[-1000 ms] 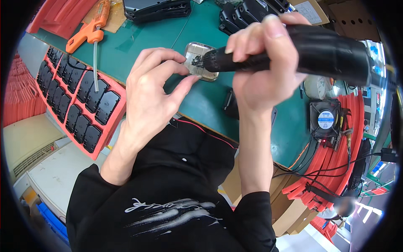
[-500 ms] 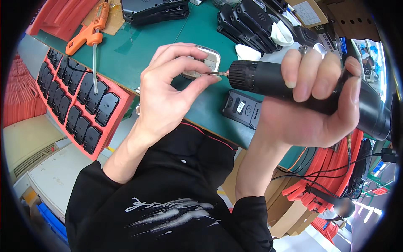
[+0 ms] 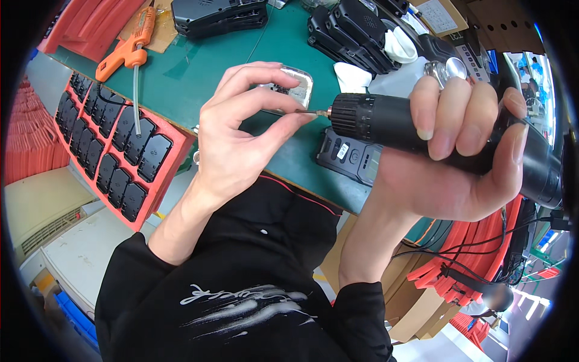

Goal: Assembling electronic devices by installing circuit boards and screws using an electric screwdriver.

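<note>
My right hand (image 3: 461, 142) wraps round a black electric screwdriver (image 3: 380, 120), which lies roughly level and points left. From its nose a thin metal bit (image 3: 319, 113) sticks out toward my left hand (image 3: 241, 123). The thumb and forefinger of that hand pinch the bit's end; whether a screw sits there is too small to tell. Its other fingers are curled above. Behind them a small pale-rimmed tray (image 3: 301, 90) rests on the green table (image 3: 175, 84), partly hidden by the fingers. Below the screwdriver lies a black device (image 3: 347, 155) with a white label.
An orange glue gun (image 3: 129, 51) lies at the far left. Beside the table is a red foam tray (image 3: 160, 175) of black casings. More black casings (image 3: 350, 36) are stacked at the back, near white cloth-like pieces (image 3: 353, 78). Cables (image 3: 476, 244) hang at the right.
The screwdriver and my right hand have shifted slightly right and down. My left finger and thumb have stayed at the bit, with a little more of it showing.
</note>
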Action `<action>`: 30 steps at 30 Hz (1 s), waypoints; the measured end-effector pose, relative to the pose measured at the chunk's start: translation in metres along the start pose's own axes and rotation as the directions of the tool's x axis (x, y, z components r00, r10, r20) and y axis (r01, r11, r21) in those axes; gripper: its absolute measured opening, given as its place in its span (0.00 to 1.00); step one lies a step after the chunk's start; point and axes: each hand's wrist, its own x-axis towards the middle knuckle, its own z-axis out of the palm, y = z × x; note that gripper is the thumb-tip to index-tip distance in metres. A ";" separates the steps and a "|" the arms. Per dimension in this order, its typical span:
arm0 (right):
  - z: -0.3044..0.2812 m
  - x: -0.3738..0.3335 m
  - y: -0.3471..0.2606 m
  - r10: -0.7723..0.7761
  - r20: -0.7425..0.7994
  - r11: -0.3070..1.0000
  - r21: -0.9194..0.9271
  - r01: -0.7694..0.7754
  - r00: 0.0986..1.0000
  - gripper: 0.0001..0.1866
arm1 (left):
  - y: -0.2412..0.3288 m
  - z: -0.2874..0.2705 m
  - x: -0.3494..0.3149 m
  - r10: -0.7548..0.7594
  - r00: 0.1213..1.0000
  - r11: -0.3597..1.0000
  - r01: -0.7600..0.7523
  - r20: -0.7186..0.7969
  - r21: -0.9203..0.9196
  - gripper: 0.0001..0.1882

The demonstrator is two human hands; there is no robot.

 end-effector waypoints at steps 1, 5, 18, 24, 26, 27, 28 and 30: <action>-0.001 -0.001 0.000 -0.001 0.004 1.000 -0.002 0.001 1.000 0.16 | -0.001 0.000 0.000 0.002 1.000 1.000 -0.002 0.000 0.001 0.11; 0.001 -0.003 -0.001 -0.009 -0.041 0.999 -0.044 0.007 0.999 0.17 | -0.002 0.001 -0.001 0.012 1.000 1.000 -0.011 -0.017 0.023 0.11; -0.004 -0.007 -0.006 -0.022 0.006 1.000 -0.020 0.022 1.000 0.19 | 0.002 0.002 0.003 0.087 0.996 0.987 -0.088 0.018 0.134 0.10; -0.005 -0.007 -0.004 -0.056 0.023 0.996 -0.065 0.057 0.998 0.19 | 0.005 0.004 0.002 0.085 0.996 0.988 -0.088 0.028 0.127 0.11; -0.008 -0.007 -0.004 -0.045 0.053 0.998 -0.028 0.047 0.998 0.19 | 0.005 0.004 0.002 0.090 0.995 0.987 -0.094 0.031 0.132 0.11; -0.006 -0.008 -0.004 -0.046 0.053 0.998 -0.029 0.047 0.998 0.19 | 0.005 0.004 0.003 0.096 0.995 0.985 -0.100 0.034 0.138 0.11; -0.003 -0.009 -0.004 -0.068 0.022 0.995 -0.069 0.070 0.997 0.19 | 0.005 0.005 0.003 0.096 0.995 0.985 -0.100 0.035 0.137 0.11; -0.003 -0.010 -0.005 -0.092 -0.009 0.990 -0.110 0.091 0.996 0.19 | 0.005 0.005 0.004 0.104 0.994 0.984 -0.109 0.041 0.140 0.11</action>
